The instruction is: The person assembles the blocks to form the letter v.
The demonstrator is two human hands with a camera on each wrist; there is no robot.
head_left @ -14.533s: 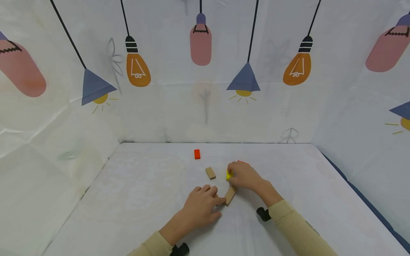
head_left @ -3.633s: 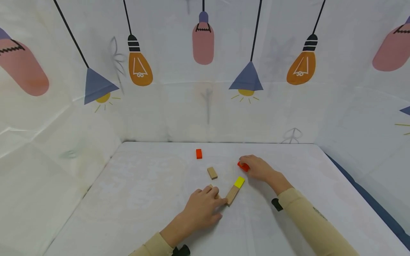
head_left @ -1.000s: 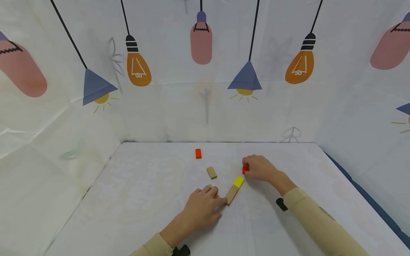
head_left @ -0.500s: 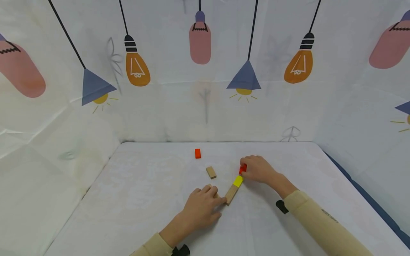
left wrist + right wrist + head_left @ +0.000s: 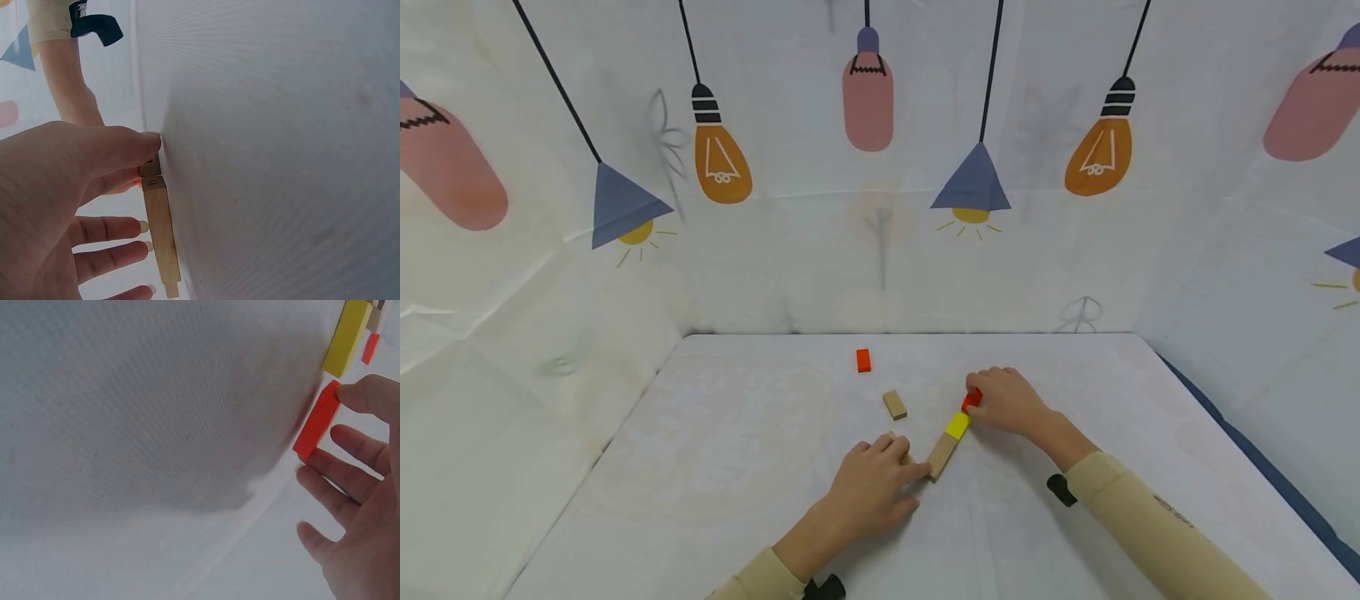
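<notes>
Several blocks point(image 5: 894, 405), white tabletop point(image 5: 730, 467), patterned backdrop point(image 5: 805, 258)

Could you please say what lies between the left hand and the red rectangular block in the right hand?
A rectangular wooden block and a rectangular yellow block, in the head view.

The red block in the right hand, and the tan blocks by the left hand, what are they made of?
Red block: smooth, even, matte-looking colour, so maybe painted wood, possibly plastic. Tan blocks: probably bare wood, with pale brown colour and faint grain-like streaks.
</notes>
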